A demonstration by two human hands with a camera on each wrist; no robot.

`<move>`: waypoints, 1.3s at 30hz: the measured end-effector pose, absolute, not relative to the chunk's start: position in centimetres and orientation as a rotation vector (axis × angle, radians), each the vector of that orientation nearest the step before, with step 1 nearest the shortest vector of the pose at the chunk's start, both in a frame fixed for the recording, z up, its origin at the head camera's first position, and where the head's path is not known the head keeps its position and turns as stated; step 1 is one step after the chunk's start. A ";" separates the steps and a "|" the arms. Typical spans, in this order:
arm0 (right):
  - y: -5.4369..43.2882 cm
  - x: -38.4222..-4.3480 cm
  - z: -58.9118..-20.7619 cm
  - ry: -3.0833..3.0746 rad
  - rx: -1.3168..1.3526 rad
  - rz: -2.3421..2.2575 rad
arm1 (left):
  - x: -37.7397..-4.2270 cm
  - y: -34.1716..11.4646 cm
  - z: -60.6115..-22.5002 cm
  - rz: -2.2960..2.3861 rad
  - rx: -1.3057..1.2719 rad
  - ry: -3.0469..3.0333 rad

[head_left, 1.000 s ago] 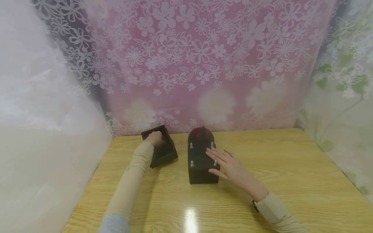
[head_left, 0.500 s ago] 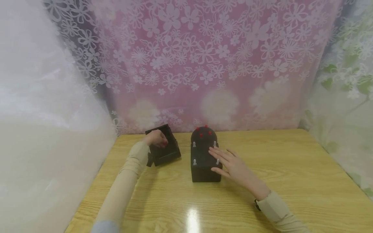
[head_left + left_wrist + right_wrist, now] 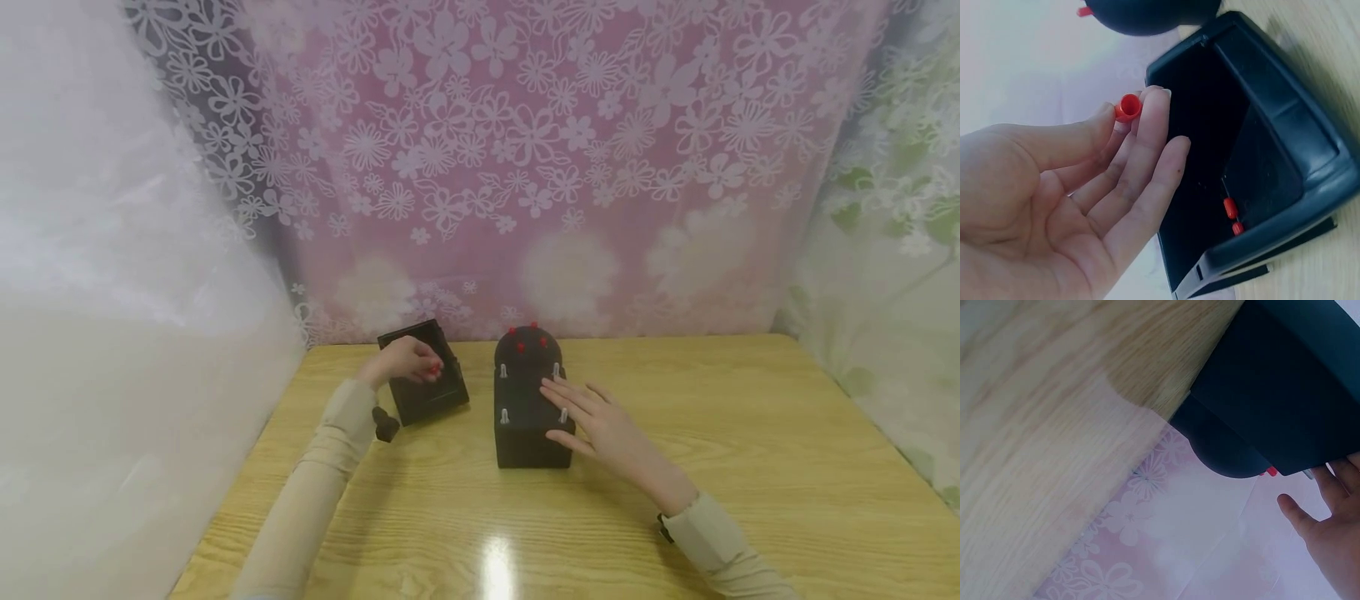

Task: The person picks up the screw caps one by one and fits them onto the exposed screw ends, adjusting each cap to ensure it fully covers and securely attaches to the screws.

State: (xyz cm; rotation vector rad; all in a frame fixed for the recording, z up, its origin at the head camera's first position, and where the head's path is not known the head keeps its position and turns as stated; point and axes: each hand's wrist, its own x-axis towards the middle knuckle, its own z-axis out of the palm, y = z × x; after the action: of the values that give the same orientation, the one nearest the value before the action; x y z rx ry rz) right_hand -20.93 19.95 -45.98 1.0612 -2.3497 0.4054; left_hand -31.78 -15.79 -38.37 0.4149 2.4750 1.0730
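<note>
My left hand (image 3: 401, 358) pinches a small hollow red cap (image 3: 1129, 107) between thumb and fingers, its open end showing in the left wrist view. The hand is over a black open tray (image 3: 1319, 147), where loose red caps (image 3: 1230, 208) lie near one side. To the right stands a black block (image 3: 532, 446) with upright threaded posts (image 3: 504, 416) near its top corners. A rounded black part (image 3: 527, 358) behind it bears several red caps (image 3: 521, 347). My right hand (image 3: 607, 429) rests with extended fingers on the block's right edge, by the posts.
The wooden table (image 3: 675, 392) carries both black pieces near its back edge. A pink floral curtain (image 3: 525, 208) hangs close behind. Pale sheets stand at the left (image 3: 150, 292) and the right (image 3: 885, 250). The left tray sits tilted.
My left hand has risen out of the tray and moved slightly right, with a red cap now visible in its fingertips. The right hand keeps its place on the block. The head view shifted slightly.
</note>
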 end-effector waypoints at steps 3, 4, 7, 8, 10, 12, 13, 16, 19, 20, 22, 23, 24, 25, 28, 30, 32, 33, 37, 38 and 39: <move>20.0 -21.0 -46.0 -2.339 1.066 0.411 | -31.4 -15.6 -38.6 1.129 0.422 2.460; 20.0 -21.0 -46.0 -2.337 1.068 0.413 | -31.3 -15.5 -38.8 1.160 0.418 2.449; 20.0 -21.0 -46.0 -2.331 1.077 0.424 | -31.1 -15.3 -39.2 1.240 0.421 2.420; 20.0 -21.0 -45.9 -2.331 1.079 0.428 | -31.0 -15.3 -39.3 1.261 0.427 2.413; 20.0 -21.0 -45.9 -2.328 1.081 0.432 | -30.9 -15.2 -39.7 1.317 0.425 2.393; 20.0 -21.0 -45.9 -2.326 1.079 0.426 | -30.8 -15.1 -40.0 1.362 0.441 2.379; 20.0 -21.0 -46.0 -2.325 1.078 0.424 | -30.7 -15.0 -40.2 1.394 0.439 2.369; 20.0 -21.0 -46.0 -2.330 1.075 0.411 | -30.5 -14.7 -40.6 1.494 0.428 2.335; 20.0 -21.0 -45.9 -2.340 1.071 0.405 | -30.0 -14.2 -40.9 1.596 0.408 2.308; 20.0 -21.0 -45.9 -2.344 1.070 0.405 | -29.8 -14.0 -41.0 1.627 0.404 2.302; 20.0 -20.9 -45.9 -2.350 1.068 0.407 | -29.5 -13.6 -41.1 1.686 0.398 2.294; 20.0 -20.9 -45.9 -2.350 1.069 0.408 | -29.3 -13.4 -41.2 1.709 0.392 2.291; 20.0 -20.9 -45.9 -2.349 1.070 0.408 | -29.1 -13.2 -41.2 1.730 0.383 2.288; 20.0 -20.9 -45.9 -2.350 1.070 0.405 | -29.0 -12.9 -41.3 1.751 0.381 2.282; 20.1 -20.9 -45.9 -2.349 1.069 0.394 | -28.5 -12.2 -41.3 1.794 0.366 2.275; 20.1 -20.9 -45.9 -2.349 1.068 0.389 | -28.2 -11.7 -41.4 1.827 0.356 2.265; 20.1 -20.9 -45.9 -2.347 1.066 0.387 | -28.1 -11.3 -41.5 1.856 0.355 2.263; 20.1 -20.9 -45.9 -2.344 1.067 0.389 | -28.0 -11.1 -41.5 1.866 0.355 2.266; 20.0 -20.9 -45.9 -2.332 1.071 0.406 | -27.6 -10.3 -41.6 1.908 0.369 2.259; 20.0 -20.8 -45.8 -2.331 1.072 0.411 | -27.6 -10.2 -41.6 1.919 0.377 2.254; 20.0 -20.8 -45.8 -2.332 1.073 0.413 | -27.5 -10.0 -41.6 1.930 0.386 2.251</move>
State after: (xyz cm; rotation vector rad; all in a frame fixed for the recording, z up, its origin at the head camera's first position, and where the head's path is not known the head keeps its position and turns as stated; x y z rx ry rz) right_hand -20.83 20.01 -45.84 1.0731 -2.3316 0.4133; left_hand -27.51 -10.00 -41.61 0.3855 2.2514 1.9301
